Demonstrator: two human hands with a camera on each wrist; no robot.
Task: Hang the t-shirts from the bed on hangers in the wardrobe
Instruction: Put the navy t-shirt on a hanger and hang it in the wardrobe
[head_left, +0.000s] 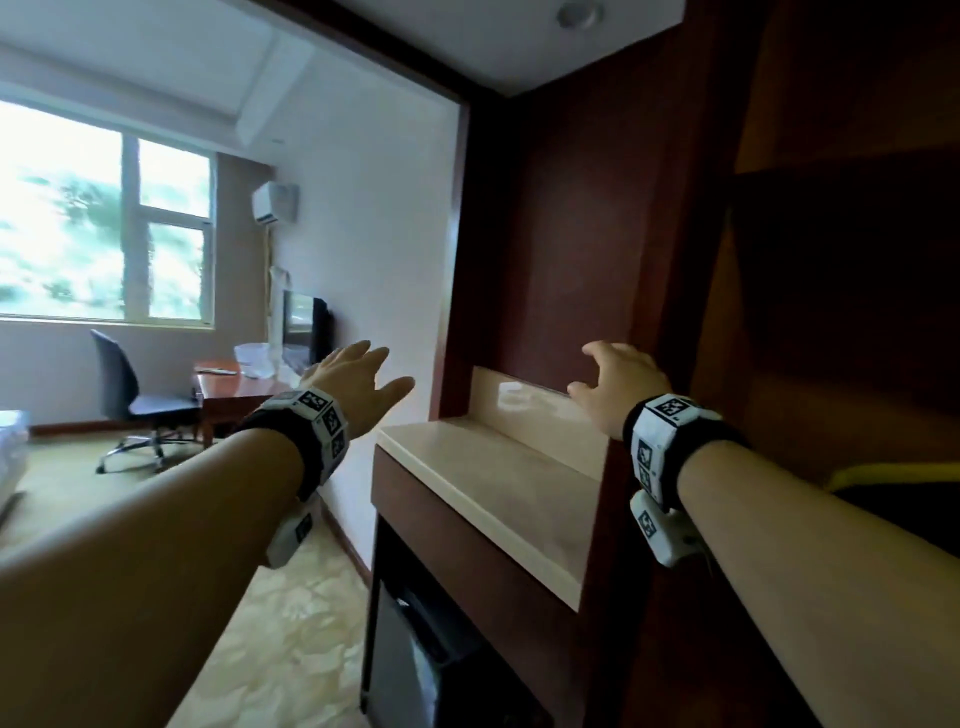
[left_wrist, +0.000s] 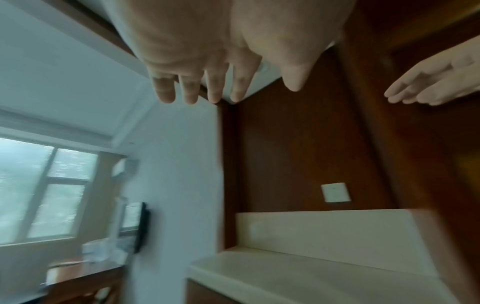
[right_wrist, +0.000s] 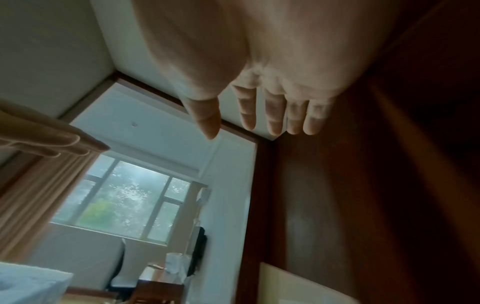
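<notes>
Both hands are raised in front of me and hold nothing. My left hand (head_left: 358, 382) reaches out with straight, spread fingers (left_wrist: 213, 86) before the white wall. My right hand (head_left: 618, 387) hovers with relaxed fingers (right_wrist: 275, 117) over the back of the cream counter (head_left: 498, 478), beside the dark wood wardrobe (head_left: 841, 291) at the right. Its inside is dark; a yellow-edged dark item (head_left: 893, 480) shows low inside it. A corner of the bed (head_left: 13, 452) shows at the far left. No t-shirt or hanger is plainly visible.
A dark red-brown wood panel (head_left: 561, 249) rises behind the counter, with a white wall plate (left_wrist: 335, 192) on it. Under the counter is a dark recess (head_left: 441, 649). Farther left stand a desk (head_left: 234, 387), an office chair (head_left: 130, 400), a wall TV (head_left: 306, 325) and a window (head_left: 104, 223).
</notes>
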